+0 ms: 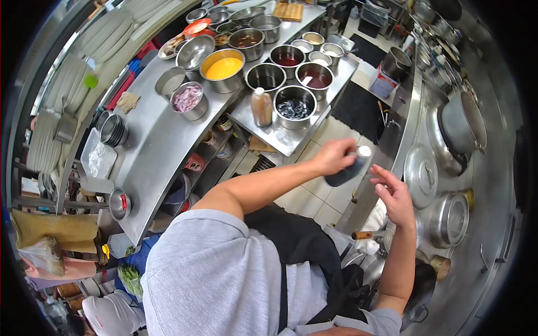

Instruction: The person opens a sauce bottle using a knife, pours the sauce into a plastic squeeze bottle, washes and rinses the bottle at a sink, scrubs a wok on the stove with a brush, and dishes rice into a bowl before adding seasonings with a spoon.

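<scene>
My left hand [336,157] is closed around a dark bottle [343,175] with a white cap, which tilts over the floor and is slightly blurred. Just right of the cap, my right hand [395,197] has its fingers stretched out and apart, holding nothing. It does not appear to touch the bottle. A second bottle [261,109], brown with a white cap, stands upright on the steel table corner. Behind and beside it are steel pots, among them a pot of dark, glossy contents [295,106] and a pot of reddish liquid [315,78].
A long steel counter [151,151] on the left carries a pot of yellow liquid [223,68] and a pot of chopped purple-white pieces [189,99]. Along the right are a round lid [421,176], a large pot [464,120] and a wooden handle [367,235]. Another person [112,313] is at lower left.
</scene>
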`<action>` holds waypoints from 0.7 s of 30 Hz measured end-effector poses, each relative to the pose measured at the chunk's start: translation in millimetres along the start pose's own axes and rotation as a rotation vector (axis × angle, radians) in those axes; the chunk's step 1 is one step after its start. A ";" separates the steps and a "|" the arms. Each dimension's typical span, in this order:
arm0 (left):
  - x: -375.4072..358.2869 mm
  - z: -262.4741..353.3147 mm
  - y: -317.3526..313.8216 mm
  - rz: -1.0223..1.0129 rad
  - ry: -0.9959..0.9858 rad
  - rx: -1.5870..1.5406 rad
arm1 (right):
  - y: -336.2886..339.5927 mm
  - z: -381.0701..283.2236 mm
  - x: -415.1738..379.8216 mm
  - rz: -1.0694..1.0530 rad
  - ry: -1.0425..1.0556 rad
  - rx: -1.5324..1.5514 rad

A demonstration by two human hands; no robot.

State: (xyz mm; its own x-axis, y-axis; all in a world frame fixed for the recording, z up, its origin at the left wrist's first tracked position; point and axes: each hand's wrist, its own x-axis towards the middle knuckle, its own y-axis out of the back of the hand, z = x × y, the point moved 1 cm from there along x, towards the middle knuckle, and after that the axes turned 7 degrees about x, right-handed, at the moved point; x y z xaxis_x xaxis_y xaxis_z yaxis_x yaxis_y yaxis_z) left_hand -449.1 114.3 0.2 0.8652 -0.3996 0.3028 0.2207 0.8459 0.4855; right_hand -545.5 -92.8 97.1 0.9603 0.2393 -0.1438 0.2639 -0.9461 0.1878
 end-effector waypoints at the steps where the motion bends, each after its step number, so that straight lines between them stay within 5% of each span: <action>1: -16.2 -20.1 21.4 -0.017 0.112 -0.026 | -10.6 -7.2 6.7 -0.042 0.031 0.003; 9: -126.3 -163.9 175.2 0.175 0.572 0.102 | -54.9 60.2 44.0 0.060 -0.309 0.374; 21: -65.0 -241.1 290.2 0.542 0.548 -0.321 | -73.0 88.4 -1.8 0.372 -0.453 0.385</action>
State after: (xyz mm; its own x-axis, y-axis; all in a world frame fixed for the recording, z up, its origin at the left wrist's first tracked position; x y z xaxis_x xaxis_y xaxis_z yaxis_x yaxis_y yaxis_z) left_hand -332.7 470.9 -76.3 0.9666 0.2504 -0.0547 -0.2438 0.9641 0.1050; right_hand -574.5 -43.5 -2.3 0.8261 -0.1504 -0.5430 -0.2061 -0.9776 -0.0428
